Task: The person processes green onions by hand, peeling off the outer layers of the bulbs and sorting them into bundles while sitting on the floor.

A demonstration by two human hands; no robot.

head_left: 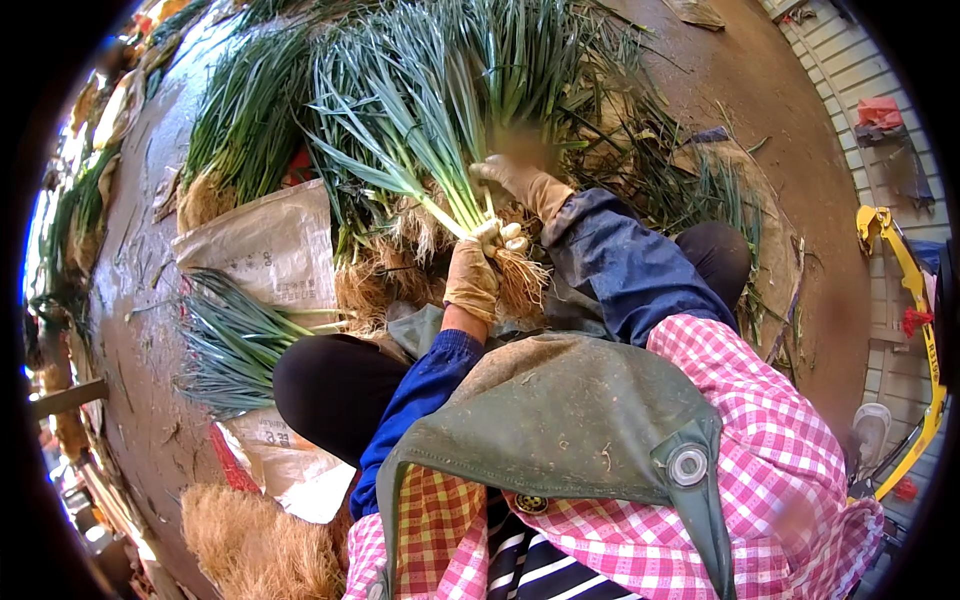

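My left hand (471,281), in a tan work glove, is closed round a bunch of scallions (466,200) just above their roots. The white bases and shaggy tan roots (515,275) stick out to the right of its fingers, and the long green leaves fan away from me. My right hand (528,188), gloved alike, is beside the stalks on the right, fingers stretched toward them; a blurry patch hides part of it. Whether it touches the stalks I cannot tell. Behind the bunch lies a large heap of scallions (530,60), with roots toward me.
Left of my knee, a smaller bunch of scallions (225,335) lies by a printed paper sack (275,240). Another pile (250,120) is farther left. Loose leaves (640,160) litter the right side. Tan root clumps (265,540) lie lower left. A yellow metal arm (920,310) stands far right.
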